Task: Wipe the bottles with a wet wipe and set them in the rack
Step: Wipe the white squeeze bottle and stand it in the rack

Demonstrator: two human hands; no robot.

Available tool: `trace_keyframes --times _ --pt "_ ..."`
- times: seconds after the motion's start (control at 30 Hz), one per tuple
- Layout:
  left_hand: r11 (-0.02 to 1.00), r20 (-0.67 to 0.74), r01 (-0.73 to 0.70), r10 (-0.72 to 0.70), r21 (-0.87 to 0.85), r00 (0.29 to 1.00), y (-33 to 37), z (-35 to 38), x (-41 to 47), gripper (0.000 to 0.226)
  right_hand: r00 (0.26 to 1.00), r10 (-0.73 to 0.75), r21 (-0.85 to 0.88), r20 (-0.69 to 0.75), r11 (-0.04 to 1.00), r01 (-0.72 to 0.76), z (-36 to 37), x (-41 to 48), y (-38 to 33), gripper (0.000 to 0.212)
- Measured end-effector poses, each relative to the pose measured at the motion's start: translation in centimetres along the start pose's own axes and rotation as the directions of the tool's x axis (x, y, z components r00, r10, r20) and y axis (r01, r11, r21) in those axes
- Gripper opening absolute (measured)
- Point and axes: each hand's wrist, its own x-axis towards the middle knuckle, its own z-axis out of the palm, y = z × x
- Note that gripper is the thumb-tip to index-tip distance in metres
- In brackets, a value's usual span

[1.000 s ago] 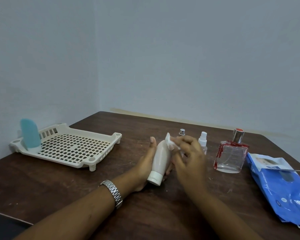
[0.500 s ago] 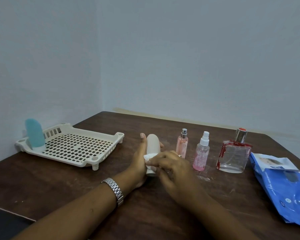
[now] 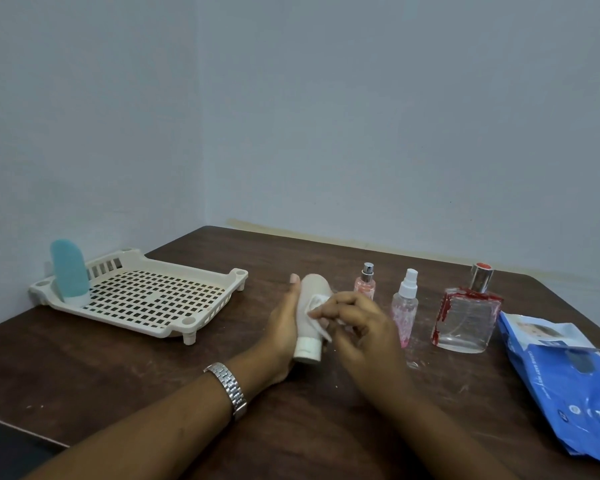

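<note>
My left hand [image 3: 282,327] holds a white tube bottle [image 3: 309,320] cap-down over the middle of the table, thumb along its left side. My right hand [image 3: 355,323] pinches a white wet wipe [image 3: 315,308] against the bottle's right side. A cream slotted rack [image 3: 174,327] sits at the left with a teal bottle [image 3: 69,277] standing in its far left corner. To the right of my hands stand a small pink spray bottle [image 3: 365,280], a pink mist bottle [image 3: 405,306] and a square glass perfume bottle [image 3: 465,315].
A blue pack of wet wipes [image 3: 568,386] lies at the table's right edge with its flap open. The brown table meets grey walls at the back and left. A dark object shows at the lower left corner.
My right hand with the wipe has moved up from the bottle's cap end to its middle. The bottle is tilted a little more, its cap now showing below my hands.
</note>
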Motion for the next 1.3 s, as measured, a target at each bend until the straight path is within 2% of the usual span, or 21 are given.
trace_keyframes --times 0.13,0.23,0.3,0.47,0.53,0.63,0.8,0.9,0.97,1.1,1.3 --pt "0.995 0.097 -0.036 0.027 0.092 0.995 -0.6 0.6 -0.5 0.063 0.992 0.02 -0.036 -0.122 0.999 -0.025 -0.7 0.5 0.6 0.031" --pt "0.992 0.141 -0.049 0.033 0.113 0.989 -0.6 0.7 -0.5 0.065 0.986 0.097 -0.021 -0.134 0.995 -0.101 -0.9 0.7 0.7 0.032" --pt "0.99 0.121 -0.05 0.034 0.129 0.992 -0.8 0.8 -0.5 0.068 0.983 0.133 0.024 -0.123 0.991 -0.131 -0.9 0.7 0.6 0.031" --pt "0.994 -0.066 -0.057 0.064 0.091 0.996 -1.0 0.7 -0.1 0.06 0.981 0.161 0.101 -0.104 0.983 -0.151 -0.6 0.4 0.3 0.034" --pt "0.996 -0.197 -0.067 0.078 0.059 0.977 -0.7 0.5 0.2 0.055 0.989 0.141 0.096 -0.054 0.986 -0.136 -0.4 0.1 0.2 0.04" --pt "0.995 -0.343 -0.098 0.088 -0.01 0.935 0.0 -0.1 0.7 0.063 0.993 0.108 0.065 0.051 0.992 -0.111 -0.1 -0.5 -0.1 0.038" --pt "0.987 -0.449 -0.161 0.134 -0.022 0.883 0.4 -0.5 0.8 0.065 0.986 0.027 0.06 0.166 0.998 -0.038 -0.2 -0.7 -0.6 0.028" --pt "0.985 -0.401 -0.168 0.142 -0.029 0.905 0.7 -0.2 0.4 0.074 0.985 0.015 0.053 0.171 0.998 -0.024 -0.3 -0.7 -0.7 0.027" --pt "0.988 -0.331 -0.151 0.135 -0.025 0.934 0.5 -0.2 0.4 0.083 0.992 0.031 0.044 0.124 0.998 -0.037 -0.1 -0.6 -0.5 0.026" --pt "0.987 -0.15 -0.163 0.16 -0.006 0.976 0.0 0.0 0.4 0.061 0.99 0.135 0.047 -0.034 0.99 -0.133 0.0 -0.4 -0.3 0.031" --pt "0.998 -0.063 -0.063 0.064 0.03 0.996 -0.7 0.1 0.3 0.071 0.936 0.352 0.331 -0.025 0.886 -0.324 0.1 -0.1 -0.3 0.028"
